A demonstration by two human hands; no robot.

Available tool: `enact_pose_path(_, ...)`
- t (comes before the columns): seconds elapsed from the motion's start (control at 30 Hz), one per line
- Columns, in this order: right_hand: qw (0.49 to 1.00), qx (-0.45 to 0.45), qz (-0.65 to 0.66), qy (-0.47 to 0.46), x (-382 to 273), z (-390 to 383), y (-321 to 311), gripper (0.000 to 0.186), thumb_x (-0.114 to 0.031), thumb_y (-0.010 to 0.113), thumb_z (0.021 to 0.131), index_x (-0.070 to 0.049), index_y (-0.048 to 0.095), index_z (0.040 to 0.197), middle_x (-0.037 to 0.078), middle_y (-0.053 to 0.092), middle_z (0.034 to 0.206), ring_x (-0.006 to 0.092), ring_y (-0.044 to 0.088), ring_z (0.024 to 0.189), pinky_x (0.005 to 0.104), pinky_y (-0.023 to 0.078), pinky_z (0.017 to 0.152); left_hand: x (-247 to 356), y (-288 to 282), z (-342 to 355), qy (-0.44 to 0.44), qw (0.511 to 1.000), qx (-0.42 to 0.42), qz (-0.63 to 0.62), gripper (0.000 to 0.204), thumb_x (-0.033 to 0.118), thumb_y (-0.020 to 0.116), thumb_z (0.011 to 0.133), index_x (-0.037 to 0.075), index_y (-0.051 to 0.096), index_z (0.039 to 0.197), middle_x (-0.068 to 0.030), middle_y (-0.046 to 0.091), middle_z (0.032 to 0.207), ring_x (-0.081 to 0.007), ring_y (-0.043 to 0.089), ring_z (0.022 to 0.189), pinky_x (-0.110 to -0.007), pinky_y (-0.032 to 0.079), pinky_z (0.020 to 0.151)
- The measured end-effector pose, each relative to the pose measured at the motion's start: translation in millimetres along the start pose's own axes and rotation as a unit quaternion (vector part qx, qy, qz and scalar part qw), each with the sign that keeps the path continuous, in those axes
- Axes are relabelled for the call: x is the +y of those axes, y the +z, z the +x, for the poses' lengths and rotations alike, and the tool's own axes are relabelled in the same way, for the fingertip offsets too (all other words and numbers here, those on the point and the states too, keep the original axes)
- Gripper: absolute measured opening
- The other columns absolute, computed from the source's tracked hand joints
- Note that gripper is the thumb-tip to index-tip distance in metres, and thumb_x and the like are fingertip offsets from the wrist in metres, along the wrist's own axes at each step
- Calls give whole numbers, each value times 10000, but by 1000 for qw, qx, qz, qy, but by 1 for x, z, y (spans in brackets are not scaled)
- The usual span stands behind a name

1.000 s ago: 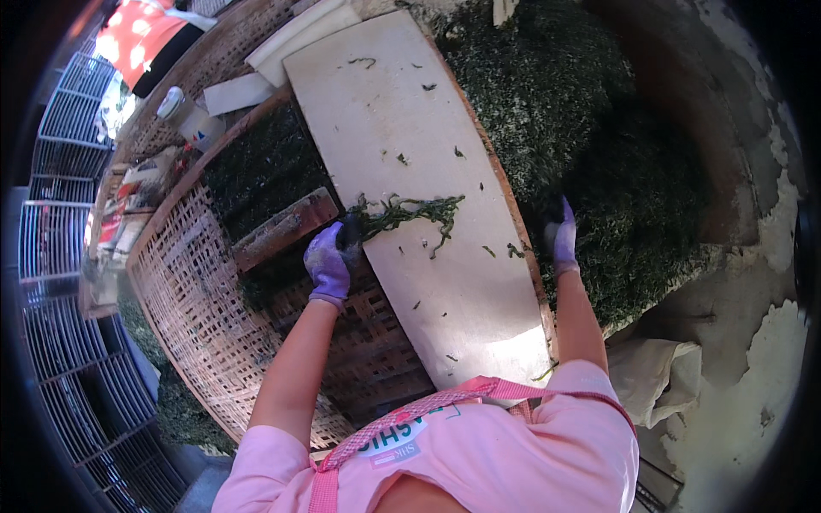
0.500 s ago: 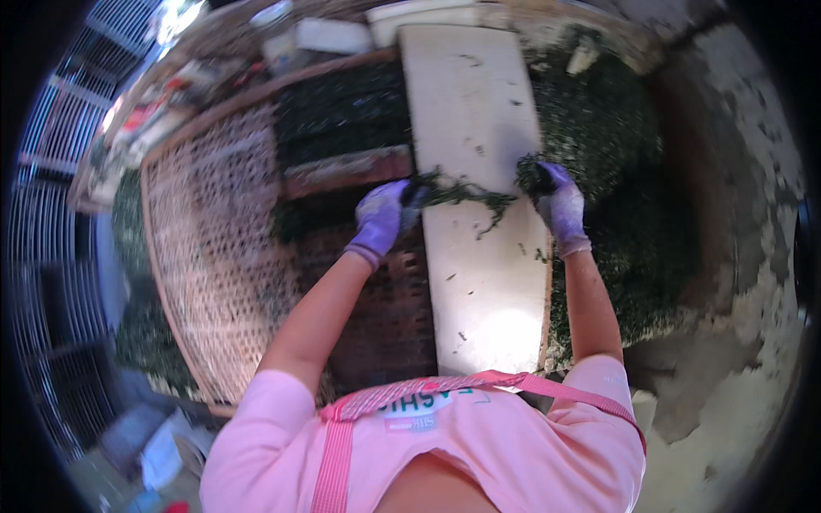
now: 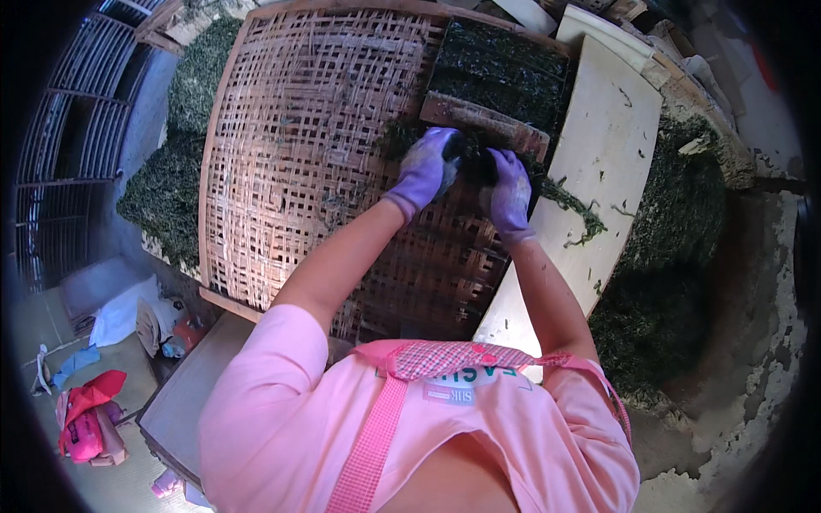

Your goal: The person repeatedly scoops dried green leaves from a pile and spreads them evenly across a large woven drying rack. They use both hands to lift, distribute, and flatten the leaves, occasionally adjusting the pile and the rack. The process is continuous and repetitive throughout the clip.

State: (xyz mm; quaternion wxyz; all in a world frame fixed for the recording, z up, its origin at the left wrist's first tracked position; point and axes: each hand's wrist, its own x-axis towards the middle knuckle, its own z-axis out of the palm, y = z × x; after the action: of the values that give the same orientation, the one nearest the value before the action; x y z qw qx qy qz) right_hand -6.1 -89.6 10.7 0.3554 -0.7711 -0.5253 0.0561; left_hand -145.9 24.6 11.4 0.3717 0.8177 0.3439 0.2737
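Since the earlier frame, the right hand (image 3: 510, 192) has crossed from the pale board's right edge to join the left hand (image 3: 423, 171) at upper centre, and the view has swung, bringing the lower-left floor clutter into sight. Nearest, at the bottom of the frame, a person in a pink shirt (image 3: 274, 410) and checked apron (image 3: 376, 436) reaches both bare forearms upward. The purple-gloved hands bend in toward each other over dark greens (image 3: 396, 137) on a woven tray (image 3: 299, 154); their fingertips are lost in the dark, and whether they grip cannot be told. Just above the hands lies a wooden bar (image 3: 483, 124), with a packed bed of greens (image 3: 500, 68) beyond it. At right of centre, a straggling strand (image 3: 588, 220) lies across the pale board (image 3: 607, 145). A large green heap (image 3: 658, 299) fills the right; another pile (image 3: 201, 94) stands at upper left, near metal bars (image 3: 90, 103). A red bundle (image 3: 94, 398) lies at lower left.
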Motion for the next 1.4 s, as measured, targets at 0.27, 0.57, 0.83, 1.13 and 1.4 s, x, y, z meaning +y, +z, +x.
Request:
enact_pose_path(0.27, 989, 103, -36, 100, 20, 8, -51, 520, -41, 615, 649, -105, 649, 1164, 116, 631, 1172, 336, 554, 1138, 398, 410, 1013, -3, -26, 2, 88, 985, 56, 137, 469, 47, 639, 799, 110, 577, 1260, -139, 559, 1277, -319, 516, 1188, -412, 396, 1028)
enact_pose_path(0.57, 985, -65, -154, -42, -6, -35, -54, 575, -132, 680, 653, -106, 612, 1223, 129, 569, 1311, 343, 419, 1314, 468, 262, 1124, -31, -32, -18, 165, 917, -97, 351, 443, 149, 506, 860, 183, 568, 1297, -32, 511, 1398, -241, 361, 1374, -467, 153, 1168)
enact_pose_path(0.83, 996, -33, -73, 26, 11, -38, -19, 784, -113, 721, 589, -19, 482, 1329, 198, 495, 1365, 375, 444, 1280, 436, 343, 1095, -21, -7, 2, 96, 994, -41, 13, 358, 4, 540, 888, 40, 599, 1239, -154, 640, 1194, -249, 610, 1113, -317, 440, 1000)
enact_pose_path(1.13, 993, -55, -89, 59, -23, -32, -11, 780, -190, 675, 645, 20, 434, 1356, 228, 485, 1355, 379, 448, 1270, 422, 356, 1072, 9, 23, 39, -5, 963, -48, -266, 238, 64, 612, 906, 1, 642, 1133, -111, 694, 1061, -134, 639, 925, -266, 491, 866)
enact_pose_path(1.4, 984, 13, -8, 175, -15, -44, 35, 564, -310, 455, 980, -68, 301, 1466, 158, 325, 1498, 301, 299, 1380, 424, 235, 1127, 90, 79, 43, 341, 903, -195, 174, 604, 296, 633, 867, 129, 420, 1406, -170, 402, 1458, -247, 365, 1367, -370, 261, 1135)
